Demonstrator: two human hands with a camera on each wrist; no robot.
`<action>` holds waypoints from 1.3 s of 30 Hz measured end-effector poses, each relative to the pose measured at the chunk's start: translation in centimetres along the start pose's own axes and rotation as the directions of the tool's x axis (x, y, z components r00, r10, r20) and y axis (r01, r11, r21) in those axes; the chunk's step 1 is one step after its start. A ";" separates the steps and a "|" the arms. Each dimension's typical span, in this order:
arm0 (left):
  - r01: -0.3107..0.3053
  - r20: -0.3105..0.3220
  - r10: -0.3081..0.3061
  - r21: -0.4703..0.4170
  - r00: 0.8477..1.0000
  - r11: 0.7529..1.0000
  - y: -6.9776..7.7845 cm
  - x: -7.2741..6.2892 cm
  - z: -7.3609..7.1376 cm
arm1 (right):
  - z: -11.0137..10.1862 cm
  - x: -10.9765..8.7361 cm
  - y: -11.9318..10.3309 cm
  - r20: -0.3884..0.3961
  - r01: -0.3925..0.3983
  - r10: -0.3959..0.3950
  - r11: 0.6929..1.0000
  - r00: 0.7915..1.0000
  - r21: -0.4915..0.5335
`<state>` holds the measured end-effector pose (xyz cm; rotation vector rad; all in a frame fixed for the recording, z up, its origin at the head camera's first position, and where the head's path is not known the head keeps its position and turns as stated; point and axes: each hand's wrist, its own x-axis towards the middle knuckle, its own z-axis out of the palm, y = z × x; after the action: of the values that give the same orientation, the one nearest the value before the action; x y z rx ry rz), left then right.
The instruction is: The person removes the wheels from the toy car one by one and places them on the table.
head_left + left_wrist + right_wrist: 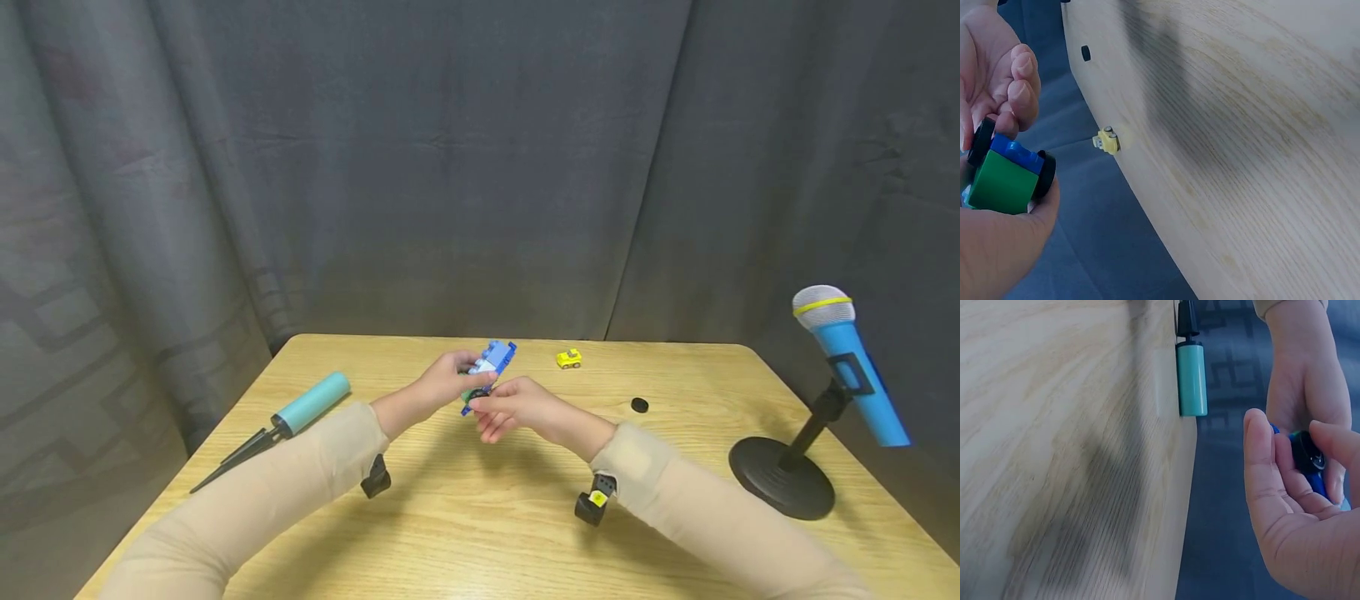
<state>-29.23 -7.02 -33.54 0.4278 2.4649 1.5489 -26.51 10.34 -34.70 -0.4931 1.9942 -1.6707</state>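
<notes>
A toy brick car is held above the table by my left hand, its fingers and thumb gripping the sides. It has light blue and white bricks on a dark blue base, and a green brick faces the left wrist view. My right hand pinches a black wheel at the side of the car, thumb on its outer face. Another black wheel shows on the car's opposite side. In the right wrist view, my fingers hide most of the car.
A loose black wheel lies right of my hands, with a small yellow toy car behind it. A teal hand pump lies at the left. On the right, a blue toy microphone stands on a round black base.
</notes>
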 end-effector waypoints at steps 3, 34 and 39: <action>-0.012 0.014 0.012 -0.002 1.000 1.000 -0.2 0.0 0.0 | 0.5 0.1 0.0 -0.019 0.009 -0.009 1.000 1.000 0.005; -0.070 0.065 0.063 0.103 0.996 0.992 -0.8 -0.8 -0.6 | 2.1 -0.2 -0.3 -0.075 0.198 -0.229 0.936 0.971 -0.292; -0.078 0.065 0.071 0.114 0.995 0.990 -0.8 -0.9 -0.6 | 1.9 -0.5 -0.4 -0.122 0.144 -0.172 0.967 0.978 -0.208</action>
<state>-28.72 -8.15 -33.99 0.5840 2.5270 1.4011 -25.01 9.05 -34.49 -0.6372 2.2919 -1.6459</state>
